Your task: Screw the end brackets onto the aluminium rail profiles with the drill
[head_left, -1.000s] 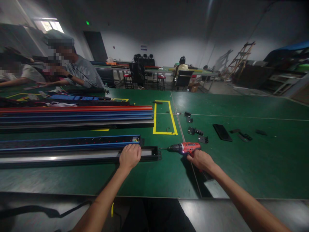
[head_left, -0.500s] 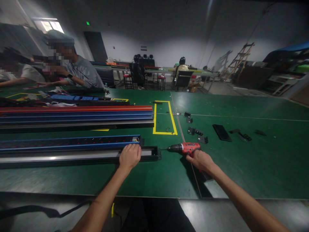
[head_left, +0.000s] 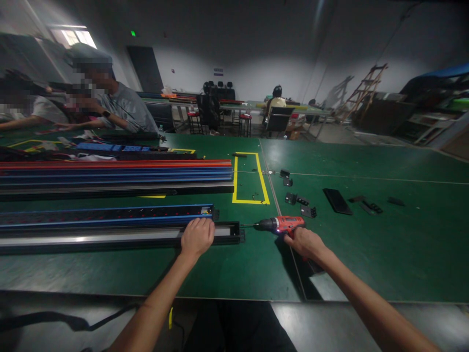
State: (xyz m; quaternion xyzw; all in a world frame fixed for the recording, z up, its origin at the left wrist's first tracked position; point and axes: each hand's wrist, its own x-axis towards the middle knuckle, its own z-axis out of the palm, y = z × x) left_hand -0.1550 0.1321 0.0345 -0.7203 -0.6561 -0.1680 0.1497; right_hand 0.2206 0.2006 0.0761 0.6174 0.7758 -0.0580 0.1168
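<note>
My right hand [head_left: 306, 242] is wrapped round the grip of a red and black cordless drill [head_left: 289, 225], which lies level and points left. Its long bit [head_left: 251, 225] reaches the end of a black metal channel with a pale inner strip [head_left: 110, 238]; whether the tip sits in a screw is too small to tell. A small light glows under the drill's body. Near that end, my left hand [head_left: 198, 238] is closed over the channel, its fingertips hidden behind the far side. A dark bracket [head_left: 242, 235] shows at the channel's end. Just behind runs a blue-edged channel [head_left: 110, 215].
Red, blue and black profiles [head_left: 146, 176] lie stacked at the left. Small black brackets [head_left: 308, 210] and a dark phone-like slab [head_left: 337, 201] lie on the green table [head_left: 403, 254] to the right. Yellow tape [head_left: 251, 202] marks a rectangle. Another person [head_left: 124, 107] sits across the table.
A small light on the drill now glows, and it was dark before. Both hands and the channel keep their places.
</note>
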